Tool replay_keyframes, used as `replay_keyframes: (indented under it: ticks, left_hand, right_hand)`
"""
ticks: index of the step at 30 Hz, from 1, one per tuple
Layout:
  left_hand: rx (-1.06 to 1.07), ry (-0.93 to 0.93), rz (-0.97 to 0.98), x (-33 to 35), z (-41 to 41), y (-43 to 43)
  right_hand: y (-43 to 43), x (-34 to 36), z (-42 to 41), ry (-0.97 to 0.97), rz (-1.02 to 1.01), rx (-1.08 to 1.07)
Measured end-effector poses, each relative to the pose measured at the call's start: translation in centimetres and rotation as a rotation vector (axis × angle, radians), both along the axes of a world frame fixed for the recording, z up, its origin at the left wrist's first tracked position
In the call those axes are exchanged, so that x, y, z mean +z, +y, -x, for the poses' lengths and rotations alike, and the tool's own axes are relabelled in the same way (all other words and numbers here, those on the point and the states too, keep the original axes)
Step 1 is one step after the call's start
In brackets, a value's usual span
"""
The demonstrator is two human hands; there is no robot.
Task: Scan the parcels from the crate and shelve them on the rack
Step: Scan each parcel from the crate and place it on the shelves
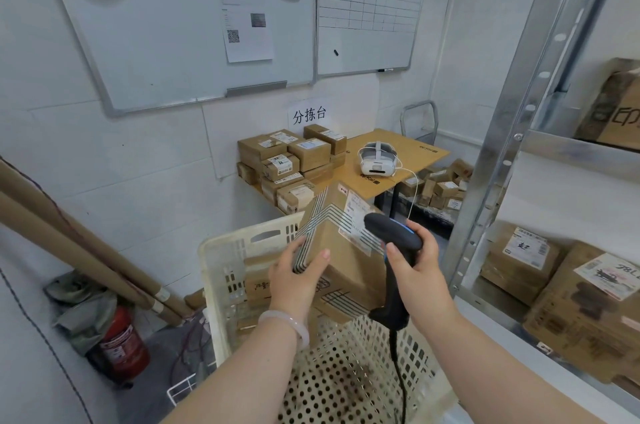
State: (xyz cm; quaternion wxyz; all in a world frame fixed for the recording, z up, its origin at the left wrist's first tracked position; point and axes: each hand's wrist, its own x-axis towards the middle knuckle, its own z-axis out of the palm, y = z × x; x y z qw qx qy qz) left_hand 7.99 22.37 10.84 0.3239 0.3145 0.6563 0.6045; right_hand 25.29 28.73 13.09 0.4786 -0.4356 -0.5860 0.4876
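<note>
My left hand (298, 276) grips the near corner of a brown cardboard parcel (343, 250), holding it tilted above the cream plastic crate (225, 264). A white shipping label on the parcel's top faces the black handheld scanner (394, 240). My right hand (420, 264) holds the scanner by its handle, with the scanner's head just over the label. More brown parcels lie inside the crate beneath the held one. The grey metal rack (502, 153) stands to the right, with several labelled parcels (519, 257) on its lower shelf.
A small wooden table (408, 160) against the wall carries stacked small boxes (291, 164) and a white headset (377, 157). Loose boxes lie on the floor under it. A red fire extinguisher (121, 347) and long cardboard tubes (69, 240) stand at the left. Whiteboards hang above.
</note>
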Motion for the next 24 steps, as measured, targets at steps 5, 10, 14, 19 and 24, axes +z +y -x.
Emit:
replay_keyframes:
  ticks: [5, 10, 14, 19, 24]
  left_hand:
    - [-0.135, -0.113, -0.017, -0.3, 0.1, -0.1]
    - [-0.314, -0.188, 0.096, -0.6, 1.2, 0.1]
    - [-0.346, -0.098, 0.149, -0.2, 1.4, 0.2]
    - [-0.325, 0.031, 0.186, -0.4, 1.3, 0.5]
    - [-0.347, 0.121, 0.138, -0.8, 1.0, 0.5]
  right_hand:
    - [0.1, -0.4, -0.6, -0.04, 0.013, -0.034]
    - [-0.4, -0.4, -1.1, -0.113, -0.067, -0.016]
    - [-1.4, -0.2, -1.4, -0.173, -0.098, 0.032]
    - [-2.1, -0.3, -1.5, -0.234, -0.125, 0.06]
    - [-2.4, -0.3, -1.9, -0.274, -0.142, 0.076]
